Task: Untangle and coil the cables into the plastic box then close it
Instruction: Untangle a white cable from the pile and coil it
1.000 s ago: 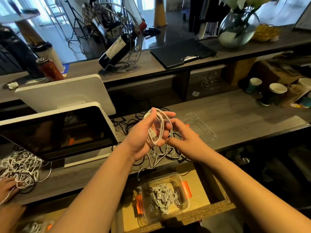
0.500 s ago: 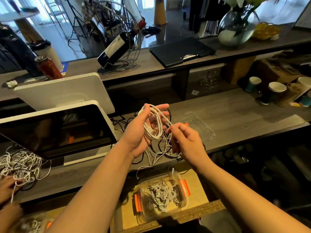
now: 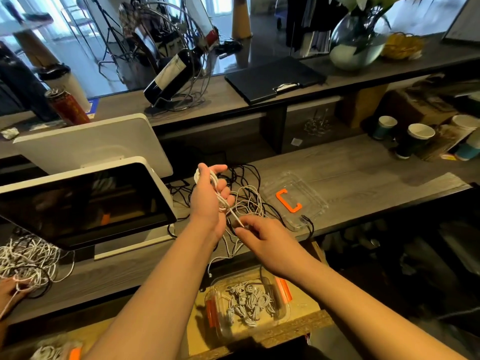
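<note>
A white cable (image 3: 217, 189) is wound in loops around the left hand (image 3: 210, 201), whose grip is curled about the coil, held up above the counter (image 3: 363, 167). Its loose tail runs down to the right hand (image 3: 262, 237), where thumb and forefinger pinch the thin end just below the left palm. Beneath both hands a tangle of black and white cables (image 3: 249, 201) lies spread on the counter. Just to the right of that sits a clear plastic lid (image 3: 309, 185) with an orange clip (image 3: 288, 201). Nearer the person, on a lower wooden shelf (image 3: 285, 331), the plastic box (image 3: 246, 305) stands open with coiled white cables inside and orange latches at its sides. To the left stands a dark monitor (image 3: 85, 203); at the far left edge another pile of white cord (image 3: 26, 258) is handled by someone else's hand (image 3: 10, 292).
</note>
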{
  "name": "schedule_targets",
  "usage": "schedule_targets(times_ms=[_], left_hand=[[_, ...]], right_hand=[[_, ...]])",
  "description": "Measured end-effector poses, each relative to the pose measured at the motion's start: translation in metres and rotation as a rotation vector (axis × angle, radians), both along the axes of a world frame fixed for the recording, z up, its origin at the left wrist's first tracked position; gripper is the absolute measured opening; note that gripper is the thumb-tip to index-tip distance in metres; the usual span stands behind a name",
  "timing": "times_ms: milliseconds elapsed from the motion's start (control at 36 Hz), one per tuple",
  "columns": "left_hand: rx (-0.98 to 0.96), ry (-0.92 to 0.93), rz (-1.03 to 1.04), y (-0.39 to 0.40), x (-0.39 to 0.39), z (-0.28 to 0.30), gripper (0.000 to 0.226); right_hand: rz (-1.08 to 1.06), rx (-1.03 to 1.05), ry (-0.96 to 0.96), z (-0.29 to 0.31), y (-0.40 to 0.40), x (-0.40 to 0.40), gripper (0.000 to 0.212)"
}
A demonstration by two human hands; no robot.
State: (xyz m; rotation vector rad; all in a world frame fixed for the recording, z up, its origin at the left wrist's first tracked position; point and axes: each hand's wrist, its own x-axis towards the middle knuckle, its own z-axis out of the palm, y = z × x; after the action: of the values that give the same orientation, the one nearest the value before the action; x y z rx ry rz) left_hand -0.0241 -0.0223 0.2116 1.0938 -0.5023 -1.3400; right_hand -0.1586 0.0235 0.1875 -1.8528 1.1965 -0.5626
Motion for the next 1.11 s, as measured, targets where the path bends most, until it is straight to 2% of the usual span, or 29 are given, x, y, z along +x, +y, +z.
schedule_targets(times_ms=[83, 194, 278, 389, 444, 528, 611, 694, 806, 833, 972, 1028, 1111], left_hand=[[0.003, -0.174, 0.04, -0.001, 0.0, -0.002, 0.047], [0.02, -0.464, 0.092, -0.004, 0.002, -0.006, 0.048], [0.043, -0.691, 0.033, -0.003, -0.002, -0.007, 0.05], [0.059, -0.87, -0.122, 0.0, -0.009, -0.006, 0.063], [0.125, -0.843, -0.278, 0.0, -0.009, -0.009, 0.073], [0.246, -0.676, -0.563, 0.003, -0.007, -0.015, 0.088], [0.284, -0.583, -0.693, 0.009, -0.003, -0.017, 0.084], [0.277, -0.555, -0.825, 0.013, -0.001, -0.023, 0.095], [0.33, -0.37, -0.915, 0.019, 0.0, -0.027, 0.071], [0.339, -0.312, -0.953, 0.02, 0.002, -0.029, 0.071], [0.336, -0.122, -1.215, 0.024, 0.004, -0.032, 0.103], [0.272, -0.086, -1.295, 0.026, 0.003, -0.029, 0.096], [0.199, -0.116, -1.367, 0.027, 0.005, -0.023, 0.059]], right_hand=[[0.037, -0.075, 0.054, 0.006, 0.001, 0.001, 0.021], [0.028, -0.127, 0.019, 0.015, 0.0, -0.002, 0.023], [0.096, -0.152, 0.063, 0.019, -0.001, -0.004, 0.023], [0.15, -0.183, 0.108, 0.024, -0.006, -0.005, 0.018], [0.156, -0.232, 0.133, 0.027, -0.009, -0.006, 0.014], [0.158, -0.283, 0.175, 0.03, -0.014, -0.008, 0.017], [0.12, -0.348, 0.213, 0.029, -0.022, -0.013, 0.018], [0.049, -0.396, 0.255, 0.029, -0.029, -0.02, 0.016], [-0.002, -0.435, 0.338, 0.033, -0.04, -0.032, 0.027], [0.007, -0.428, 0.358, 0.034, -0.043, -0.034, 0.029], [-0.003, -0.388, 0.323, 0.039, -0.054, -0.045, 0.027], [-0.022, -0.38, 0.285, 0.038, -0.055, -0.048, 0.04], [-0.025, -0.347, 0.234, 0.034, -0.054, -0.047, 0.049]])
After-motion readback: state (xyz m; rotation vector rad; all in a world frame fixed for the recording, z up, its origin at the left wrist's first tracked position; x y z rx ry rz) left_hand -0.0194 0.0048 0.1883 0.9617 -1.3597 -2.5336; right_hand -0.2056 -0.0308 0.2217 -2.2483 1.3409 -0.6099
